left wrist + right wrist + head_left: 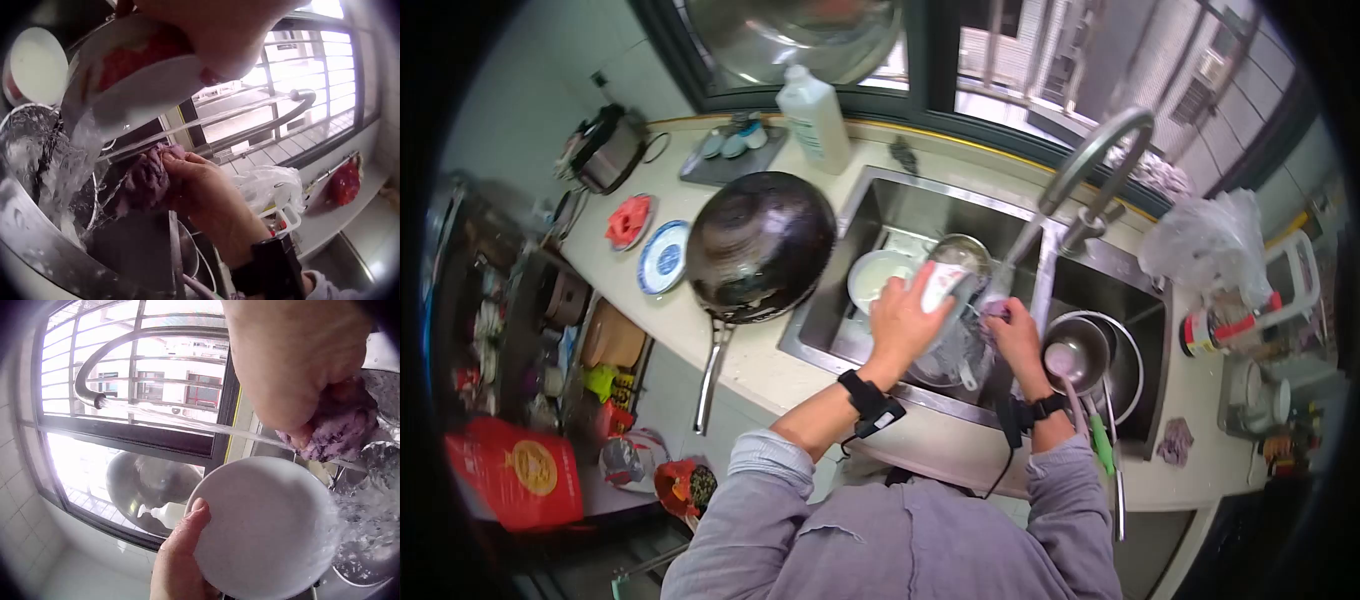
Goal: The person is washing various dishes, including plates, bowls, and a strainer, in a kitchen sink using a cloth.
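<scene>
Over the left basin of the sink (870, 195), my left hand (907, 322) grips a white bowl (262, 525) by its rim, thumb on the inner face. The bowl stands steeply tilted, its red-patterned outside (140, 59) showing in the left wrist view, and water spills off its lower edge. Bunched in my right hand (1017, 345) is a wet purple cloth (340, 434), just beside the bowl. A stream from the curved tap (1100, 150) runs down near both hands. Below them sit another white bowl (878, 272) and a metal bowl (962, 250).
An upturned black wok (760, 240) lies left of the sink, its handle jutting over the counter edge. Beyond it are a blue-and-white plate (663, 258) and a large bottle (813, 120). Metal pots (1080, 335) fill the right basin. A plastic bag (1205, 240) stands at right.
</scene>
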